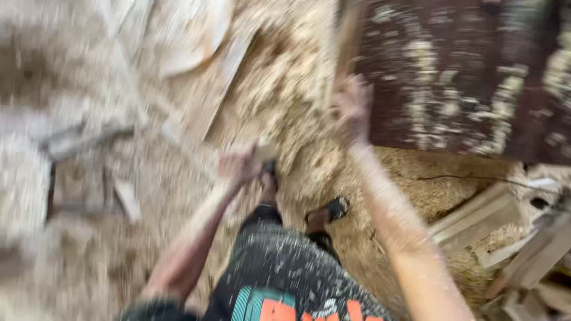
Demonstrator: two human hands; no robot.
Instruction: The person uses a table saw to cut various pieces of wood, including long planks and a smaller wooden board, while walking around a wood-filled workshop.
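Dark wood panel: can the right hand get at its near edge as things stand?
Probably yes. The right hand is at the dark wood panel, by its left corner, nothing between them; motion blur hides actual contact.

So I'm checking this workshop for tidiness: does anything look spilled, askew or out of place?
Yes. Wood shavings cover the floor in heaps and dust the dark board by the right hand. Offcut planks lie crooked at lower right. The left hand holds something small, too blurred to identify.
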